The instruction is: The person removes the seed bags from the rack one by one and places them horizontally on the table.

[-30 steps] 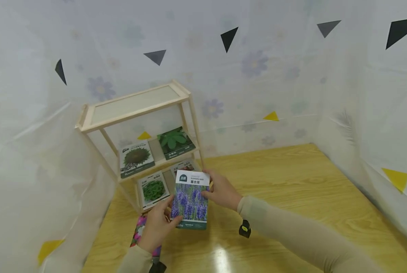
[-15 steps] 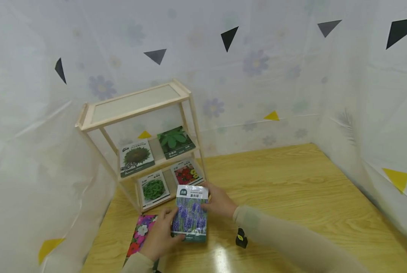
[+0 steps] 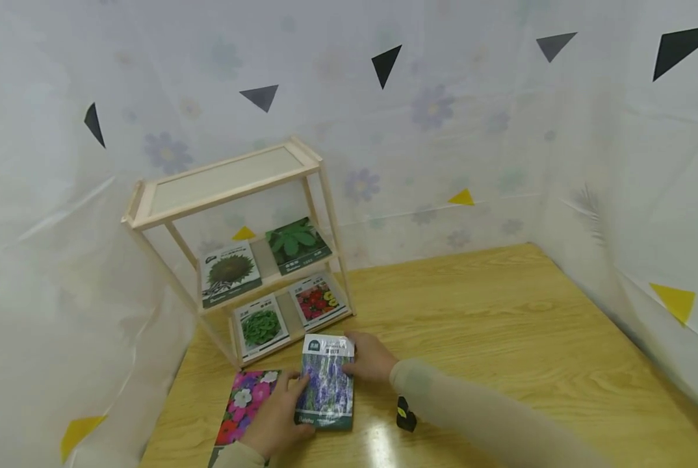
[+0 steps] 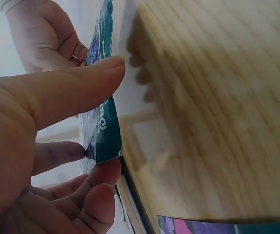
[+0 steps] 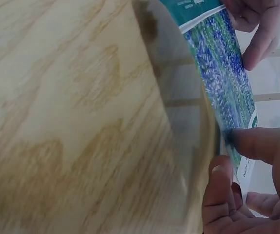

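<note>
In the head view a lavender seed packet [image 3: 327, 385], with a white top band and a green bottom band, lies face up low over the table in front of the rack. My left hand [image 3: 274, 417] pinches its lower left part, thumb across the front in the left wrist view. My right hand [image 3: 374, 357] pinches the upper right edge between thumb and fingers, as the right wrist view shows. A second packet with pink, red and white flowers [image 3: 240, 406] lies on the table, partly covered by my left hand.
A pale wooden rack [image 3: 226, 184] stands at the left back. Its middle shelf bears a sunflower packet [image 3: 231, 273] and a green-leaf packet [image 3: 297, 246]. Below lie a leafy-herb packet [image 3: 261, 326] and a red-and-yellow flower packet [image 3: 317, 300]. The wooden table [image 3: 489, 325] extends to the right.
Both hands have lowered the lavender packet toward the table and toward me. The lower-shelf red-and-yellow packet and more of the pink flower packet have come into view.
</note>
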Demonstrator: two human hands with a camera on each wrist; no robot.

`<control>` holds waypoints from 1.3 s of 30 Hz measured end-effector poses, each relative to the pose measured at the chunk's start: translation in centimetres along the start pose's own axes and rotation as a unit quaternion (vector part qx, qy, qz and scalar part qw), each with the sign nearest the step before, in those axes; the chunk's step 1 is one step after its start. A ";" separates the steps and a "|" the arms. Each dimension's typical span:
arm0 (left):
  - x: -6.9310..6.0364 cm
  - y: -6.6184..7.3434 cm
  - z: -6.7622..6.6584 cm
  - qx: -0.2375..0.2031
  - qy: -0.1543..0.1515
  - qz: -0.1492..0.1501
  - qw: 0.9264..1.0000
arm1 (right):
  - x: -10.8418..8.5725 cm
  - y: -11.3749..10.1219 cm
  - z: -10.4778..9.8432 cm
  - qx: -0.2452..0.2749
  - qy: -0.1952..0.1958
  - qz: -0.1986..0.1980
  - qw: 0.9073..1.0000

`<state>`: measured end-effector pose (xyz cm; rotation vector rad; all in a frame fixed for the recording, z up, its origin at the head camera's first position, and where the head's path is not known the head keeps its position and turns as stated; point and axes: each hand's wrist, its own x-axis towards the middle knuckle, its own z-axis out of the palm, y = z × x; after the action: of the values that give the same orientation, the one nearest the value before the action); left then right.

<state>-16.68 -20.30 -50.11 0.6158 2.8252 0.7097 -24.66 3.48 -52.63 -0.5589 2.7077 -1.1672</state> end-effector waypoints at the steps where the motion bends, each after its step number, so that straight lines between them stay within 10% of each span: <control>1: 0.0 0.0 0.1 0.001 -0.003 -0.001 1.000 | 0.0 0.1 0.2 -0.003 -0.005 0.003 1.000; 19: -0.5 -0.8 0.8 0.020 -0.044 -0.023 0.999 | -0.4 0.1 2.6 -0.101 -0.019 0.021 0.994; 39: -0.1 -1.9 0.4 0.043 -0.101 -0.027 0.994 | -0.2 -0.7 3.1 -0.228 -0.011 -0.046 0.973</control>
<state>-17.17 -21.75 -51.38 0.5864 2.6838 0.4880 -23.44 1.03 -54.22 -0.7534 2.9641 -0.5386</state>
